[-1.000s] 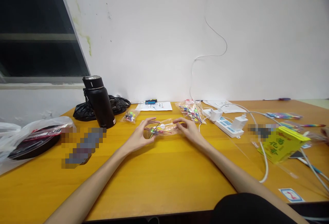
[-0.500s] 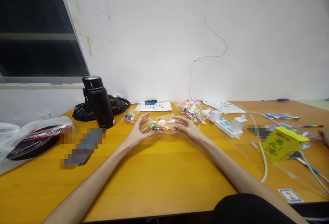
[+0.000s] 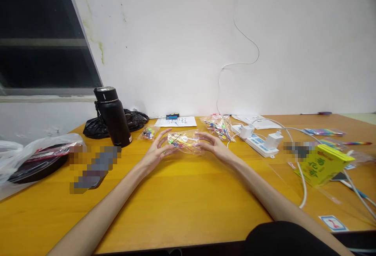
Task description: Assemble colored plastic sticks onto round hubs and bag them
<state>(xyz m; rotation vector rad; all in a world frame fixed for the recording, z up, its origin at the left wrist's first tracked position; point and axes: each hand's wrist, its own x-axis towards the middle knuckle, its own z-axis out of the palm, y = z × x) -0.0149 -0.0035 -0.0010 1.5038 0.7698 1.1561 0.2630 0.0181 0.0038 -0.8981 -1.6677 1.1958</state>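
Note:
A clear plastic bag (image 3: 188, 141) of small, brightly coloured pieces is at mid-table, between my two hands. My left hand (image 3: 157, 151) is at the bag's left edge, fingers stretched apart and the thumb touching the plastic. At the opposite edge, my right hand (image 3: 216, 147) reaches in with its fingers spread and their tips against the bag. Neither hand is closed round it. A thin dark stick shows among the pieces. Behind my left hand lies a smaller bag of pieces (image 3: 148, 133); beyond my right hand lies another filled bag (image 3: 217, 126).
A black bottle (image 3: 113, 118) stands left, near a pixelated flat object (image 3: 95, 169) and a white plastic bag (image 3: 17, 162). On the right are a power strip (image 3: 258, 146) with chargers, loose white cables and a yellow box (image 3: 323, 166). Papers (image 3: 185, 122) and a screwdriver (image 3: 172, 116) lie behind.
The fingers of my left hand have straightened and lifted away from the bag's upper edge. The bag has shifted slightly and lies at a different angle. My right hand has barely moved.

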